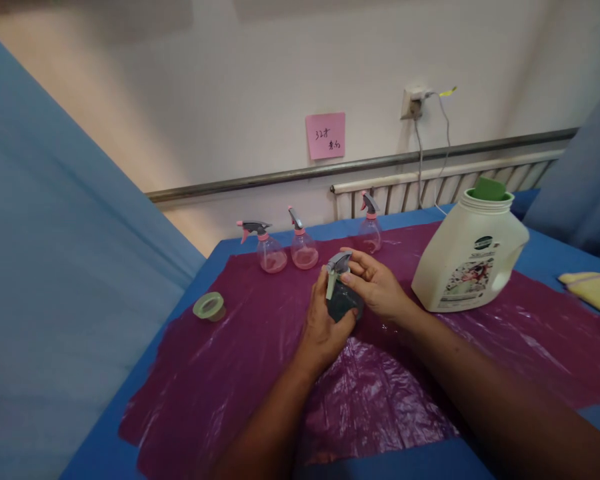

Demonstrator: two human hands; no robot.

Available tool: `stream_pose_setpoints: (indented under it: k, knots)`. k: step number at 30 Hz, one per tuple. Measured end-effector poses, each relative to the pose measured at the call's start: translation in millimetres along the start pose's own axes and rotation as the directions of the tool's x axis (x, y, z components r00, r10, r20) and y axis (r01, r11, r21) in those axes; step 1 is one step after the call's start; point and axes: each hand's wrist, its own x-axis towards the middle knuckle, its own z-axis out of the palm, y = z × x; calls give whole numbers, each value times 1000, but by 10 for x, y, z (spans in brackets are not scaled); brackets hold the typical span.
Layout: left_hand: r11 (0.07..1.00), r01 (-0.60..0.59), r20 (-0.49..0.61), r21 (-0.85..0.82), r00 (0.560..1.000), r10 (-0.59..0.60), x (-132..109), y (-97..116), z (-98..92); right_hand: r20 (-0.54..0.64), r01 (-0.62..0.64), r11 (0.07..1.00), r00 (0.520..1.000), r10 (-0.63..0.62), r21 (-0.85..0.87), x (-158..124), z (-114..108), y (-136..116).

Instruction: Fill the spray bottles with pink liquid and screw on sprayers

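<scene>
A dark green spray bottle (pixel 343 301) with a grey and pale green spray head is between my hands, above the purple plastic sheet (pixel 260 340). My left hand (pixel 325 327) is wrapped round the bottle's body, with the thumb across its front. My right hand (pixel 375 283) grips the spray head, its fingers closed about the collar. Behind them stand three clear spray bottles with pink and grey heads: one on the left (pixel 271 255), one in the middle (pixel 304 251) and one on the right (pixel 371 233). The first two hold pinkish liquid.
A large cream jug (pixel 473 257) with green in its mouth stands at the right. A small pale green cup-like piece (pixel 209 307) lies at the left. A yellow cloth (pixel 595 292) is at the far right edge. Behind the table are a wall, railing and plugged cable.
</scene>
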Motion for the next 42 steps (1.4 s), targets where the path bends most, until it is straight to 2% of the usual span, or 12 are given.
stream_pose_setpoints:
  k: [5,11,18,22,27,30,36,42]
  knots:
    - [998,40,-9,55,999,-40,-13,61,-22,52,21,1000,998,-20,-17,-36,-5,-10]
    - [998,46,-13,36,999,-46,-25,61,-18,29,44,999,999,-43,-25,-55,22,-11]
    - [1000,12,2,11,1000,-12,-16,-7,1,-1,-1,1000,1000,1,5,-35,19,-40]
    - [1000,25,30,-10,999,-24,-36,-17,-12,48,-44,998,998,42,34,-26,-23,-63]
    - [996,81,38,-23,996,-80,-51,-1,-23,90,-40,999,995,40,-4,-25,-63,-58]
    - [997,73,29,-16,997,-73,-53,-30,-21,34,-21,1000,999,21,-5,-34,-47,0]
    - [1000,-26,31,-17,999,26,-27,-86,-10,-137,46,999,989,-48,-18,-22,47,104]
    - [999,-53,35,-14,998,53,-20,-67,-18,-158,73,997,985,-73,-5,43,88,126]
